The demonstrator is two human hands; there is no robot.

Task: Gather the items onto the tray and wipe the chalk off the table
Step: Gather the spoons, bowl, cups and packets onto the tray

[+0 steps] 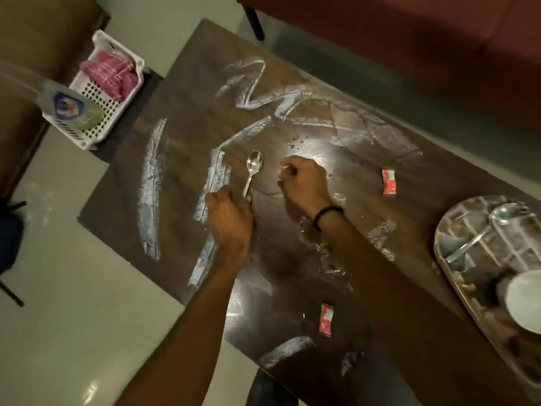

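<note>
Dark wood table (181,159) stands on a pale tiled floor, with broad white chalk (152,183) strokes across most of its top. Near the middle lies a metal spoon (254,165), bowl pointing away from the person. The left hand (231,218) is at the handle end of this spoon; its fingers are curled and the fingertips touch the handle, but I cannot tell if the spoon is really pinched or only touched. The right hand (304,183), with a black band on the wrist, is closed into a loose fist just beside the spoon bowl; something small and white shows between its fingers, too small to name. Two red sachets lie on the table: one (388,181) to the right of the right hand, one (326,319) near the front edge. At the right edge sits a steel tray (456,230) which carries a second spoon (480,238) and a white cup (524,300). Beyond the far left corner stands a white basket (96,112) with a pink cloth (111,73) inside.
</note>
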